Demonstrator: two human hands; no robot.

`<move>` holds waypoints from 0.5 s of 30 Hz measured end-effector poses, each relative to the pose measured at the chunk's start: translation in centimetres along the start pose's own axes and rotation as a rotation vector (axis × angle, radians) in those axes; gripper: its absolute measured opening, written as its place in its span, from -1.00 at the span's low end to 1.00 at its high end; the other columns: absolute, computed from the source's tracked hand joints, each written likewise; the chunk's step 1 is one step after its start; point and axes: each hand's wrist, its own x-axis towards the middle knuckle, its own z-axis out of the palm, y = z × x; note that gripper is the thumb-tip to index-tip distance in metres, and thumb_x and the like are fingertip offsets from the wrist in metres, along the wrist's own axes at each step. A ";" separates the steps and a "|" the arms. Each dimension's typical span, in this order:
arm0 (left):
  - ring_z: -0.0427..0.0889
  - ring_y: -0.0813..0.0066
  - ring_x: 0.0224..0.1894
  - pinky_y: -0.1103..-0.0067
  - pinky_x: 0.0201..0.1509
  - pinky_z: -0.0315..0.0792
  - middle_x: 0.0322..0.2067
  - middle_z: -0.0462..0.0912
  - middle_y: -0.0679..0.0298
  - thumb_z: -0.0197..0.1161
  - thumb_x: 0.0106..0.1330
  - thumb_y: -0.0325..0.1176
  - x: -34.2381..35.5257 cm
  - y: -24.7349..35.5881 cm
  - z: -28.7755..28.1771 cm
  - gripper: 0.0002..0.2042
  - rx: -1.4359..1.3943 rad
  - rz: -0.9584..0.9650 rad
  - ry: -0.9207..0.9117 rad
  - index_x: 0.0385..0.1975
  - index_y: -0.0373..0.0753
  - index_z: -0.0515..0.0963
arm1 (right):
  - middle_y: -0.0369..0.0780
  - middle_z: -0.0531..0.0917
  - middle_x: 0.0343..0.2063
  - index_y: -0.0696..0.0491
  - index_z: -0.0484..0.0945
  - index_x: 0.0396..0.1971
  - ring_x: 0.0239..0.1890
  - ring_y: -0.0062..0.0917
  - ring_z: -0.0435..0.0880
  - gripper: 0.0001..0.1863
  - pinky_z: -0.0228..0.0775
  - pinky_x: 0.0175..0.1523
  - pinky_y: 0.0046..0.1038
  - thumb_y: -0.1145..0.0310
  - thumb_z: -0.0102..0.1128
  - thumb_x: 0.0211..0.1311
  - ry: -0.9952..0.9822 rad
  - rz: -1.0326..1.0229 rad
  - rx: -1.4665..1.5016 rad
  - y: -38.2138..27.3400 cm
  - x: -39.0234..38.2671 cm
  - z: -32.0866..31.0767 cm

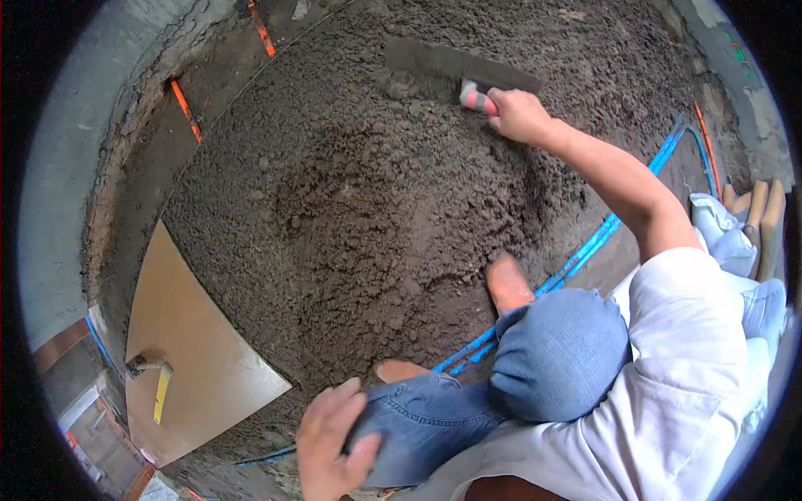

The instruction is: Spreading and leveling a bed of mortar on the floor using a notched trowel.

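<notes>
My right hand (521,117) is closed around the pink and grey handle of a trowel (443,65). Its long, mortar-smeared blade lies against the dark, crumbly mortar (359,200) at the far side. In front of my knees the mortar heaps into a loose mound. My left hand (332,442) holds nothing; its fingers are apart, and it is by my left knee in blue jeans. A large beige tile (200,359) lies at the left, next to the mortar bed. On it is a tool with a yellow handle (161,394).
Blue pipes (597,238) run along the floor beside my feet and curve up at the right. Orange pipes (185,110) lie at the left near the grey wall (63,192). White bags (723,234) and wooden pieces (756,221) stand at the right. My brown shoe (508,282) borders the mortar.
</notes>
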 end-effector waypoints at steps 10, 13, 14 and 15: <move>0.62 0.05 -0.36 0.35 -0.17 0.50 -0.40 0.64 0.06 0.32 0.06 -0.24 -1.1 -1.2 0.9 -0.60 0.057 0.032 -0.273 -0.13 -0.31 0.52 | -0.06 0.61 -0.51 0.00 0.47 -0.42 -0.38 -0.13 0.61 -0.82 0.45 -0.26 -0.13 0.30 0.17 -0.07 -0.054 0.002 0.031 -0.4 -15.4 0.9; 0.63 0.07 -0.37 0.39 -0.24 0.49 -0.42 0.62 0.02 0.33 -0.03 -0.35 -2.6 -0.9 0.5 -0.58 0.046 0.099 -0.267 -0.12 -0.36 0.52 | -0.01 0.61 -0.49 0.02 0.48 -0.40 -0.37 -0.10 0.62 -0.80 0.44 -0.24 -0.08 0.29 0.18 -0.06 0.144 0.434 0.008 3.3 -15.9 0.6; 0.63 0.07 -0.37 0.40 -0.25 0.49 -0.43 0.62 0.02 0.33 -0.04 -0.35 -3.0 -0.9 0.4 -0.57 0.036 0.107 -0.245 -0.12 -0.36 0.52 | 0.00 0.61 -0.49 0.04 0.48 -0.41 -0.37 -0.09 0.62 -0.79 0.44 -0.23 -0.07 0.29 0.18 -0.06 0.171 0.490 0.026 4.1 -16.0 1.2; 0.63 0.07 -0.37 0.40 -0.26 0.49 -0.44 0.61 0.02 0.33 -0.06 -0.36 -3.3 -0.9 0.2 -0.57 0.035 0.109 -0.212 -0.13 -0.36 0.52 | 0.01 0.61 -0.49 0.05 0.48 -0.42 -0.37 -0.07 0.61 -0.79 0.44 -0.22 -0.07 0.29 0.18 -0.07 0.123 0.415 0.035 3.2 -16.2 2.5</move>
